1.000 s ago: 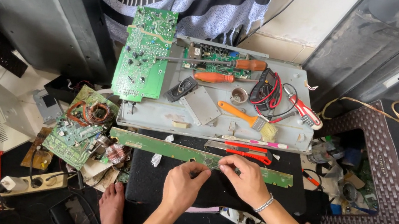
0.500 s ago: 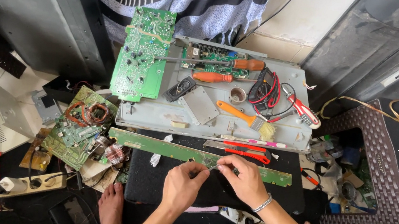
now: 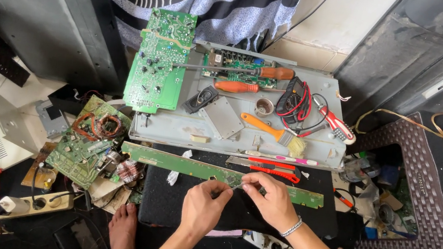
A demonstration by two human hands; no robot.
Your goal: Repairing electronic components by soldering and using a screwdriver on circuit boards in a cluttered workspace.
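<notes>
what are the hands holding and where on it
Both hands, left and right, pinch something small at the near edge of the long green circuit strip, near its middle; what it is cannot be told.

A long, narrow green circuit board strip (image 3: 185, 165) lies flat on a black pad (image 3: 173, 206), just below the grey metal chassis (image 3: 312, 148). It runs slightly aslant, its left end higher and overhanging the pad. Small components dot its middle, where fingertips partly cover it.
</notes>
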